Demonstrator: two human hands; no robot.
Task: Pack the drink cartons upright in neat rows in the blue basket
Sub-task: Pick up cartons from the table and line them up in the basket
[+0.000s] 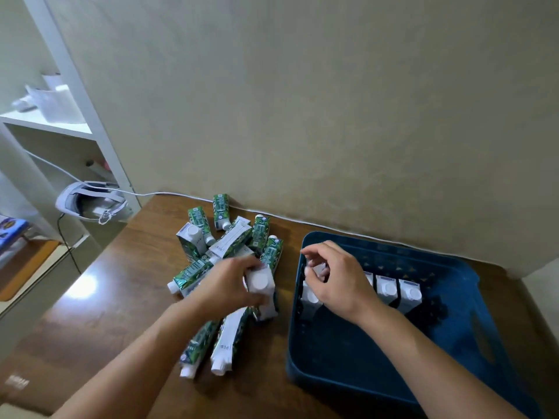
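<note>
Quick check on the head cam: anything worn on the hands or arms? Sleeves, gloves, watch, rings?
Nothing worn that shows. The left hand and right hand are bare, no gloves, and both forearms are bare to the frame edge: no sleeves, watch or wristband. No rings visible, though motion blur softens the fingers.

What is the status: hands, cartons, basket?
Left hand grips upright carton at the pile. Right hand over row in blue basket, grip unclear. Nothing blocking.

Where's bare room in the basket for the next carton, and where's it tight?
Free: the blue basket floor nearer the person than the row of upright cartons, and the strip between that row and the far wall. Tight: the row's left end, under the right hand. The pile of cartons crowds the table left of the basket, where the left hand grips a carton.
</note>
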